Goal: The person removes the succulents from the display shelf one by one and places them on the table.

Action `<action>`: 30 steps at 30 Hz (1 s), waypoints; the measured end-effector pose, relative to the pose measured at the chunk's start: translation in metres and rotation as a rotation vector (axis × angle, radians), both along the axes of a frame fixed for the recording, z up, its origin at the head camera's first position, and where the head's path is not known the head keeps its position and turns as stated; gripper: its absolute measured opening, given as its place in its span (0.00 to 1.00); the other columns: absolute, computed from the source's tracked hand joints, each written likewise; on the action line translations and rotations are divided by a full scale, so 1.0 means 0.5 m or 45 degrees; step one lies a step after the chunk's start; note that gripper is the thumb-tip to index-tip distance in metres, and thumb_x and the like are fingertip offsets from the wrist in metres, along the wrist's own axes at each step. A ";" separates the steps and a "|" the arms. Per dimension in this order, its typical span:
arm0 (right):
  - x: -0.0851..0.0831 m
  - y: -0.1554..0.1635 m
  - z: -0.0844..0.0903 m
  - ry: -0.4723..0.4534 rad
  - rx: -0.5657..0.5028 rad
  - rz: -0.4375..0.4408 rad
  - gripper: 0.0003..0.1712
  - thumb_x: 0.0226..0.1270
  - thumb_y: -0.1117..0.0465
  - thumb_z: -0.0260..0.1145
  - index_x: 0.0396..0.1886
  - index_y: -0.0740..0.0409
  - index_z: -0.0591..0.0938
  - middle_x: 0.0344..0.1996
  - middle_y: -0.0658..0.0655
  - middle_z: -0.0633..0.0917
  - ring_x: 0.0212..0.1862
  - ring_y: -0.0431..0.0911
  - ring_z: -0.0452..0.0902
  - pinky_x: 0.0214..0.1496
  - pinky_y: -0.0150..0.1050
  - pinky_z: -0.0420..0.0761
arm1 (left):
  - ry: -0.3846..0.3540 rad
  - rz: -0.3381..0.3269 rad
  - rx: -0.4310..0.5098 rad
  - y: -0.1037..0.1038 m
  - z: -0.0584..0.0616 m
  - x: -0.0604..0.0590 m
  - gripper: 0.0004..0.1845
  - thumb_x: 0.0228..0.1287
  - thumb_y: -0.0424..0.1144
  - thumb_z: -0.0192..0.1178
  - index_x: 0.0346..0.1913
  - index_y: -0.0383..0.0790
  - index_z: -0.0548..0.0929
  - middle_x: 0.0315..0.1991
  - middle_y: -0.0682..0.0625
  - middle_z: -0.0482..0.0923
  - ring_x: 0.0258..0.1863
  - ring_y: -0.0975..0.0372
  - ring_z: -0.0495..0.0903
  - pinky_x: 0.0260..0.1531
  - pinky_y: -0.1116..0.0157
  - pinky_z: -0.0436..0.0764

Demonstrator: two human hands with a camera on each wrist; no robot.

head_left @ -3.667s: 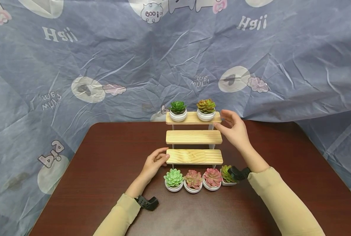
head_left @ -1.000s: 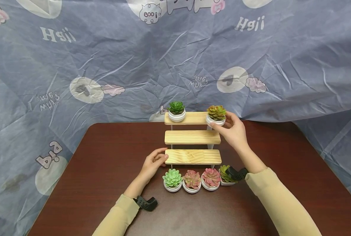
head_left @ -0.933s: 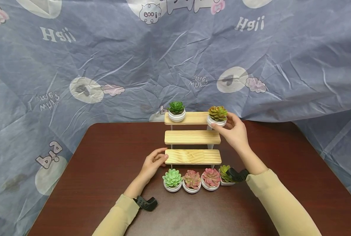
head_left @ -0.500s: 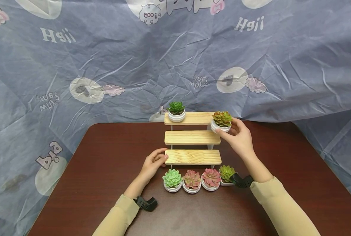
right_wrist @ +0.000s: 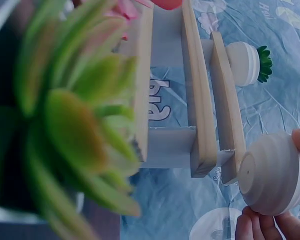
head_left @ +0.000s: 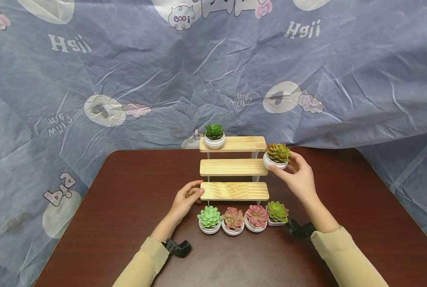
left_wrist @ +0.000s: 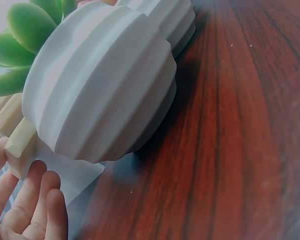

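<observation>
Brn table (head_left: 134, 207), blue cloth (head_left: 184, 63) behind; RH (head_left: 300, 177) grips potted succulent (head_left: 278, 154) (LH (head_left: 184, 201) pinches bottom shelf (head_left: 235, 191)).

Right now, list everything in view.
Glossy table: one, dark red-brown, underneath
Printed fabric: one, grey-blue, background
Three-tier wooden stand: one, tan, on table
Dark-green round-potted succulent: one, white pot, top shelf
Red-tinged round-potted succulent: one, green, white pot, beside stand
Pale-green round-potted succulent: one, white pot, before stand, left
Pink round-potted succulents: two, white pots, before stand, middle
Yellow-green square-potted succulent: one, white pot, before stand, right
Sleeves: two, beige, bottom edge
Wristbands: two, black, above sleeves
Left hand: one, bare, gripping bottom shelf
Right hand: one, bare, holding red-tinged succulent
</observation>
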State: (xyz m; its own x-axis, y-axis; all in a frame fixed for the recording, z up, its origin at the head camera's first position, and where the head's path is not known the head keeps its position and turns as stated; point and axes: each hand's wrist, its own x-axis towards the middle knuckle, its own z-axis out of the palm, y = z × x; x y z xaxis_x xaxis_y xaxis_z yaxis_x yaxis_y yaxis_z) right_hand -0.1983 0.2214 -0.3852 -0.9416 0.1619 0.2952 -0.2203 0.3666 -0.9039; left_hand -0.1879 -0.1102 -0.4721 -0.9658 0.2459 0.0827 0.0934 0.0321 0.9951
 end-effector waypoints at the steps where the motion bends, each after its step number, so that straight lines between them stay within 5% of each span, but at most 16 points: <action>1: 0.001 0.002 -0.003 -0.003 -0.003 0.000 0.36 0.53 0.62 0.74 0.60 0.65 0.70 0.47 0.58 0.78 0.42 0.34 0.77 0.38 0.22 0.78 | -0.001 0.001 0.000 0.000 0.000 0.000 0.23 0.68 0.37 0.57 0.63 0.32 0.70 0.41 0.42 0.81 0.37 0.62 0.79 0.42 0.53 0.80; 6: 0.006 0.010 -0.025 -0.001 -0.010 0.002 0.37 0.52 0.60 0.75 0.60 0.64 0.70 0.50 0.61 0.78 0.44 0.38 0.78 0.39 0.23 0.78 | -0.004 0.008 0.001 -0.001 -0.001 0.001 0.21 0.67 0.37 0.57 0.62 0.37 0.72 0.41 0.42 0.81 0.36 0.60 0.79 0.43 0.51 0.79; 12: -0.014 0.048 -0.094 0.072 -0.192 0.078 0.37 0.47 0.60 0.78 0.58 0.59 0.74 0.49 0.60 0.80 0.44 0.43 0.80 0.36 0.24 0.79 | 0.006 0.004 0.001 0.000 -0.001 0.000 0.22 0.68 0.37 0.57 0.62 0.34 0.71 0.41 0.42 0.81 0.36 0.61 0.79 0.42 0.53 0.80; 23: 0.031 0.032 -0.063 -0.100 0.006 -0.043 0.38 0.53 0.59 0.74 0.61 0.65 0.69 0.50 0.63 0.77 0.42 0.29 0.75 0.38 0.21 0.77 | 0.008 -0.005 -0.007 -0.001 0.000 0.001 0.24 0.68 0.37 0.57 0.63 0.31 0.69 0.42 0.41 0.80 0.36 0.61 0.79 0.41 0.56 0.80; 28: 0.035 0.036 -0.072 -0.143 -0.003 -0.059 0.38 0.54 0.60 0.74 0.62 0.65 0.68 0.51 0.63 0.76 0.43 0.30 0.75 0.40 0.20 0.76 | 0.005 -0.002 -0.005 0.000 0.001 0.001 0.24 0.68 0.37 0.56 0.63 0.31 0.69 0.41 0.42 0.81 0.36 0.62 0.79 0.42 0.54 0.80; 30: 0.021 0.055 -0.107 -0.117 -0.015 -0.049 0.38 0.53 0.58 0.74 0.62 0.62 0.69 0.51 0.61 0.77 0.45 0.33 0.76 0.40 0.21 0.77 | 0.005 0.000 -0.001 0.000 0.002 0.001 0.24 0.68 0.37 0.56 0.63 0.31 0.69 0.41 0.42 0.81 0.36 0.62 0.79 0.42 0.53 0.80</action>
State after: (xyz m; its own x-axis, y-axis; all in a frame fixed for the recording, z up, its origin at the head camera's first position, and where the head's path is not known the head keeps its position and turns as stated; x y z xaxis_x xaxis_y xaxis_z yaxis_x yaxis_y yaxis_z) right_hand -0.1879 0.2487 -0.4388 -0.9576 0.2016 0.2060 -0.1224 0.3626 -0.9239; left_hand -0.1874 -0.1100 -0.4711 -0.9653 0.2462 0.0866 0.0977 0.0331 0.9947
